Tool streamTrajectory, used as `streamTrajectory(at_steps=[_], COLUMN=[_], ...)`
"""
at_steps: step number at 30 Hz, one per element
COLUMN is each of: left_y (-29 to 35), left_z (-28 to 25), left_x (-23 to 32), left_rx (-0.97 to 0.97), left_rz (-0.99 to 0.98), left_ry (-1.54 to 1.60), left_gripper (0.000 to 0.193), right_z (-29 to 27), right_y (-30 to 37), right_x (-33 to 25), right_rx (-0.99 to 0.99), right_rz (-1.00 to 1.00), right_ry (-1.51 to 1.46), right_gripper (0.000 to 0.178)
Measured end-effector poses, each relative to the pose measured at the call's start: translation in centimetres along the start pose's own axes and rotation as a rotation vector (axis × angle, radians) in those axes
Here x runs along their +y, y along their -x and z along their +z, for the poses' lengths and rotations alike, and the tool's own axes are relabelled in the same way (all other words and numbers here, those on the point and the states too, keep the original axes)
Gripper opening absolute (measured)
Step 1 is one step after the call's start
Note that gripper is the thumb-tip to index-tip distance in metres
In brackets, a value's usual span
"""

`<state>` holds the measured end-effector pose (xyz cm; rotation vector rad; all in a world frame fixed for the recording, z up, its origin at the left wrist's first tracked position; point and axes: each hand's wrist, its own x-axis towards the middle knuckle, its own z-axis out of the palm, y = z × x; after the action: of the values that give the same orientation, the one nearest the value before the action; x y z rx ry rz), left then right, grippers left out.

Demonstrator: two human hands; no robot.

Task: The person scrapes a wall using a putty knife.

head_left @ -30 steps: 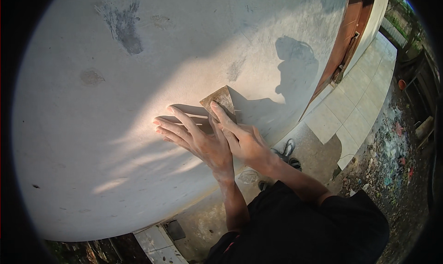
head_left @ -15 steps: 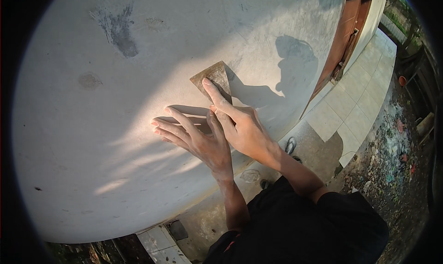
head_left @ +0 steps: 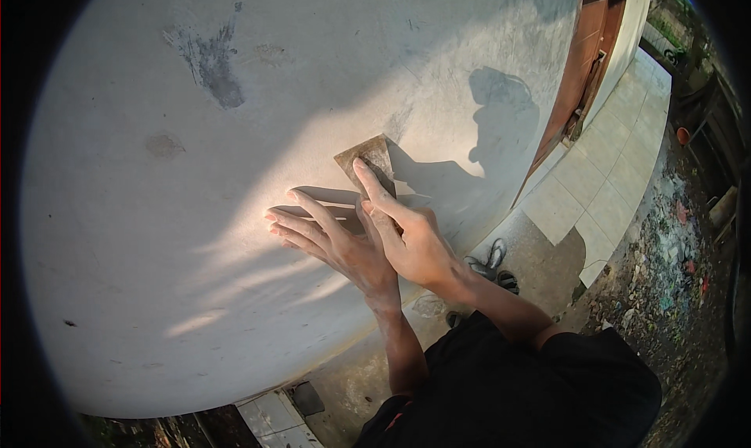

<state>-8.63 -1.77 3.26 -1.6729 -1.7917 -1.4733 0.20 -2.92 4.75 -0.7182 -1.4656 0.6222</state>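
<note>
A pale plastered wall (head_left: pixel 156 237) fills the left and middle of the view. My right hand (head_left: pixel 411 241) is closed around a scraper (head_left: pixel 377 157) with a flat, worn, brown-grey blade. Its index finger lies stretched along the blade, which rests on the sunlit plaster; the handle is mostly hidden in the grip. Just left of it, my left hand (head_left: pixel 344 248) is open with fingers spread toward the wall, its thumb beside the right hand's fingers. Pale dust coats both hands.
Grey smears (head_left: pixel 215 68) mark the wall's upper left. A brown door frame (head_left: pixel 583 64) stands at upper right, beside a tiled ledge (head_left: pixel 594 186). My sandalled feet (head_left: pixel 493 264) stand on concrete. Rubble (head_left: pixel 657 291) covers the ground at right.
My right hand and the scraper have slid a short way down the wall, toward me. The left hand keeps nearly the same place on the plaster. More of my feet shows.
</note>
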Motion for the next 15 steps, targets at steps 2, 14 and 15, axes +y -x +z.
streamTrajectory(at_steps=[2, 14, 15], left_y=[0.0, 0.2, 0.3], left_z=[-0.2, 0.0, 0.0], left_x=[0.1, -0.1, 0.0], left_rx=[-0.005, 0.007, 0.005], left_rz=[-0.001, -0.027, -0.027], left_ry=[-0.005, -0.038, -0.051], left_gripper=[0.090, 0.092, 0.093], right_z=[-0.8, -0.2, -0.1], right_y=[-1.7, -1.1, -1.0], right_x=[-2.5, -4.1, -3.9], right_rx=[-0.024, -0.005, -0.001], right_rz=[0.123, 0.189, 0.188], right_ry=[-0.036, -0.026, -0.025], right_gripper=[0.048, 0.048, 0.048])
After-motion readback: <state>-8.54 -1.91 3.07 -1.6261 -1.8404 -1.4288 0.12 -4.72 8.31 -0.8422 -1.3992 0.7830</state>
